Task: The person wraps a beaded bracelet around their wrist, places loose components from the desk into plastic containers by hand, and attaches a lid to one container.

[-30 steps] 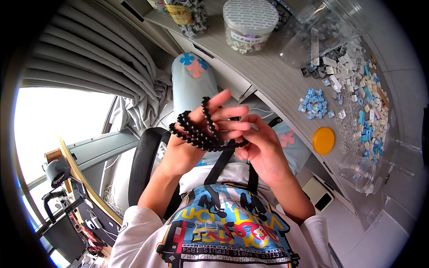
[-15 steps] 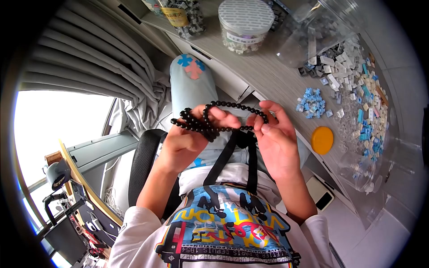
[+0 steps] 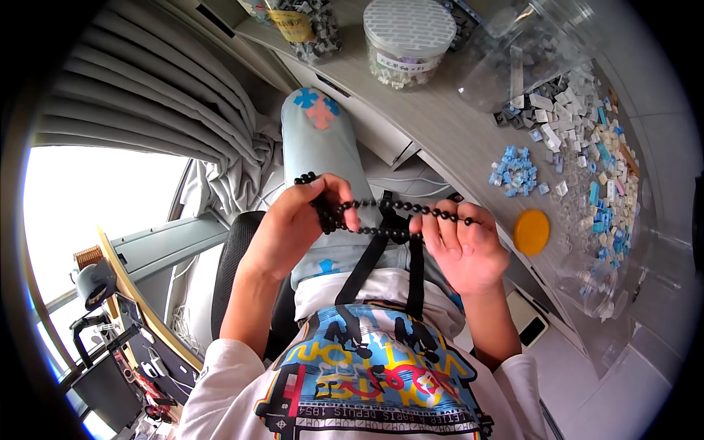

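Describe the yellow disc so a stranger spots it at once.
Find the grey wood-grain desktop. Near its front edge, close to the heap of light-blue pieces, lies the yellow disc. It is single, smooth and round; its neighbours are small, angular bits.

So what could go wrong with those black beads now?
The black beads are stretched between the left hand and right hand. Pulled too hard, the string might snap and scatter them. The rest are bunched at the left hand, so they could tangle or slip off. The yellow disc sits near the table edge, so the right elbow or hand might knock it down.
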`<state>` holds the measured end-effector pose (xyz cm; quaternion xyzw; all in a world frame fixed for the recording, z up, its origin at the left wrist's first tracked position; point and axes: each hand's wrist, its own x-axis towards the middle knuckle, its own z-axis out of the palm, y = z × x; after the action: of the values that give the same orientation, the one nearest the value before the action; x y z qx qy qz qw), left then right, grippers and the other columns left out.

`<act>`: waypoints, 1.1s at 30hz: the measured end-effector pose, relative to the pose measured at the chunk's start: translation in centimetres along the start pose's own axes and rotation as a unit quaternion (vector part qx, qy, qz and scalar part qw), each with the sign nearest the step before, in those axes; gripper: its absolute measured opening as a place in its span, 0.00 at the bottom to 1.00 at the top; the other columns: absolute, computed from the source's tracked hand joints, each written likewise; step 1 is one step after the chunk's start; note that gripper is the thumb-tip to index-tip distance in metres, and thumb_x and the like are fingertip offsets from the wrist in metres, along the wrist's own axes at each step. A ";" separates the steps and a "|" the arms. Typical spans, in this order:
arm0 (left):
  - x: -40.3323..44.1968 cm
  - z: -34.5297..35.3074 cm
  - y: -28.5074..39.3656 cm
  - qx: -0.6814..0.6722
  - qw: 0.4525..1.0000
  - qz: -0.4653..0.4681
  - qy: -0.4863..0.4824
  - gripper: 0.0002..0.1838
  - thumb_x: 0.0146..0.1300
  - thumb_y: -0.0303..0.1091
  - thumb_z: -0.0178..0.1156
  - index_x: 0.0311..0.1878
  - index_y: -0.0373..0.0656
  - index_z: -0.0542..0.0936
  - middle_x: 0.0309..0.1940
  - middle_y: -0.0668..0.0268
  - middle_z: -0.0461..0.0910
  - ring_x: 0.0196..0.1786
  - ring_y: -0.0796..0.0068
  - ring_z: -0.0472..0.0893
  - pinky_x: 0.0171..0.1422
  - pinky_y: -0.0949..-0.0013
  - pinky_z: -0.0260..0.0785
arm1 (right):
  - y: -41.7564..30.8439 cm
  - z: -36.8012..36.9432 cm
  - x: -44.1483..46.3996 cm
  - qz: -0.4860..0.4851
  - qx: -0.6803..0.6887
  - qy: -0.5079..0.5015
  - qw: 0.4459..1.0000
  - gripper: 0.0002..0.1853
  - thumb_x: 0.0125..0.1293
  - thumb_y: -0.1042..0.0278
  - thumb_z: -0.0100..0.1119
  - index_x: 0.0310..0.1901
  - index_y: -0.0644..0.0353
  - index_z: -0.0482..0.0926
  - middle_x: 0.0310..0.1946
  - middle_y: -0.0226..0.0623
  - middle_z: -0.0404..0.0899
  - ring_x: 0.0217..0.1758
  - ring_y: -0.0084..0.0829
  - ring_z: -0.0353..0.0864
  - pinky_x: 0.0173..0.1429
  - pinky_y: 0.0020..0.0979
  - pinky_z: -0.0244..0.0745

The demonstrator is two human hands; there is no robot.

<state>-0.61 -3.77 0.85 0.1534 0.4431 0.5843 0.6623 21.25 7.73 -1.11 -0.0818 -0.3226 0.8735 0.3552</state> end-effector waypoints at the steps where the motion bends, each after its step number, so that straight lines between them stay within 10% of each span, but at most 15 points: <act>1: 0.0 -0.1 -0.4 -0.032 0.999 0.004 -0.028 0.22 0.74 0.44 0.46 0.53 0.33 0.78 0.42 0.55 0.82 0.48 0.63 0.81 0.62 0.62 0.68 | -0.3 0.0 -0.4 0.034 0.061 -0.036 0.997 0.07 0.73 0.64 0.56 0.39 0.58 0.75 0.25 0.31 0.67 0.28 0.28 0.70 0.42 0.37 0.75; 3: 0.4 0.5 -1.1 -0.058 0.998 0.019 -0.003 0.23 0.73 0.42 0.46 0.57 0.31 0.77 0.45 0.54 0.83 0.50 0.63 0.81 0.64 0.61 0.68 | -0.4 -0.5 -0.3 0.108 0.158 -0.134 0.972 0.23 0.76 0.57 0.57 0.65 0.60 0.72 0.33 0.34 0.71 0.23 0.27 0.70 0.32 0.35 0.78; 8: 1.5 -0.5 -1.5 -0.242 0.961 0.128 -0.040 0.30 0.67 0.34 0.46 0.70 0.31 0.70 0.58 0.52 0.81 0.62 0.59 0.79 0.76 0.55 0.65 | -0.6 1.2 -1.2 0.253 0.165 -0.130 0.944 0.25 0.79 0.52 0.54 0.60 0.70 0.69 0.15 0.31 0.69 0.11 0.19 0.64 0.15 0.21 0.64; 14: 2.1 -1.2 -1.8 -0.066 0.991 0.111 0.046 0.35 0.73 0.39 0.48 0.80 0.36 0.57 0.70 0.49 0.73 0.69 0.58 0.76 0.77 0.59 0.64 | -2.3 2.5 -0.8 0.395 -0.106 -0.050 0.911 0.21 0.85 0.54 0.43 0.51 0.68 0.74 0.17 0.29 0.69 0.12 0.16 0.65 0.17 0.20 0.65; 17: 2.1 -2.0 -2.2 -0.291 0.943 0.107 -0.125 0.36 0.70 0.34 0.49 0.80 0.37 0.58 0.72 0.49 0.72 0.72 0.59 0.74 0.78 0.60 0.64 | -2.4 1.9 -0.7 0.413 -0.147 -0.051 0.898 0.20 0.85 0.56 0.39 0.51 0.68 0.73 0.16 0.30 0.71 0.11 0.16 0.65 0.18 0.20 0.63; 21: 2.5 -0.3 -1.8 -0.133 0.953 0.242 0.126 0.42 0.56 0.21 0.44 0.80 0.34 0.58 0.73 0.47 0.70 0.76 0.54 0.70 0.83 0.58 0.58 | -2.5 2.2 -0.6 0.431 -0.169 -0.060 0.885 0.15 0.84 0.61 0.42 0.50 0.66 0.72 0.17 0.31 0.72 0.13 0.17 0.69 0.19 0.21 0.66; 25: 2.2 -1.4 -1.9 0.077 0.970 0.223 0.066 0.33 0.62 0.22 0.42 0.73 0.31 0.70 0.68 0.48 0.76 0.76 0.56 0.70 0.83 0.58 0.56 | -2.6 1.0 -1.3 0.365 -0.114 -0.027 0.924 0.13 0.83 0.62 0.47 0.44 0.65 0.73 0.19 0.30 0.72 0.18 0.19 0.72 0.25 0.22 0.69; 29: 1.6 -0.3 -1.8 0.468 0.868 0.164 0.027 0.25 0.69 0.25 0.48 0.69 0.37 0.75 0.55 0.51 0.81 0.56 0.72 0.80 0.65 0.65 0.69 | -2.5 1.3 -1.6 0.259 -0.152 -0.017 0.954 0.10 0.78 0.66 0.57 0.41 0.65 0.75 0.23 0.28 0.73 0.24 0.17 0.72 0.30 0.21 0.67; 33: 1.6 -0.5 -2.5 0.487 0.863 0.095 -0.098 0.15 0.70 0.26 0.52 0.56 0.35 0.79 0.39 0.59 0.79 0.45 0.71 0.78 0.57 0.67 0.70 | -2.0 0.3 -0.5 0.190 -0.140 0.022 0.972 0.10 0.78 0.66 0.57 0.43 0.65 0.76 0.22 0.29 0.72 0.21 0.17 0.70 0.28 0.22 0.67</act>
<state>0.50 -3.18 -1.90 0.5541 0.5877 0.3361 0.4844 22.68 8.31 0.31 -0.2100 -0.4121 0.8692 0.1749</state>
